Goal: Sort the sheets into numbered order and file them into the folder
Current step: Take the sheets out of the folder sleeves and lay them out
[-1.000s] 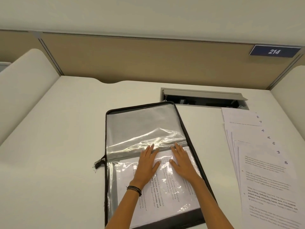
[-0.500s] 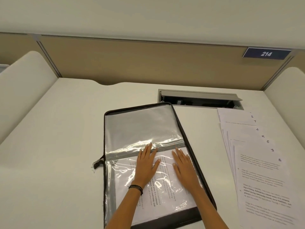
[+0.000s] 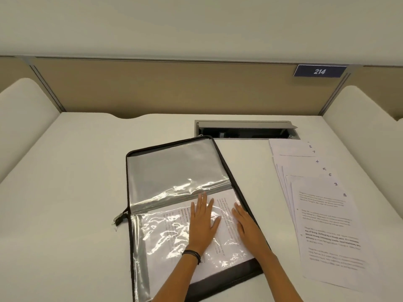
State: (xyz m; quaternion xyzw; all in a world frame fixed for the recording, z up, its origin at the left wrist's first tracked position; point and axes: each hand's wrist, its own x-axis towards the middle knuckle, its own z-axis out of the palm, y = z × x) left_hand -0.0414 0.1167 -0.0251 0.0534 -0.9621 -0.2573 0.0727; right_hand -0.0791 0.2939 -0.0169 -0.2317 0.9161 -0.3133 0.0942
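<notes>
Soft, even overhead light; I see only faint shadows. White glare streaks the folder cover beneath, left of and beyond the flat left hand. Right of the right hand, the sheets carry blurred print. Frame edges bow.

Blue plate on the partition: white "214"; fanned sheets at right: handwritten corner numbers 2, 7, 4, 5, 6, 3, 8, far to near; printed paragraphs too small to read.

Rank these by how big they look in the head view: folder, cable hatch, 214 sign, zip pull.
1. folder
2. cable hatch
3. 214 sign, farther from the camera, so its true size is unsure
4. zip pull
</notes>
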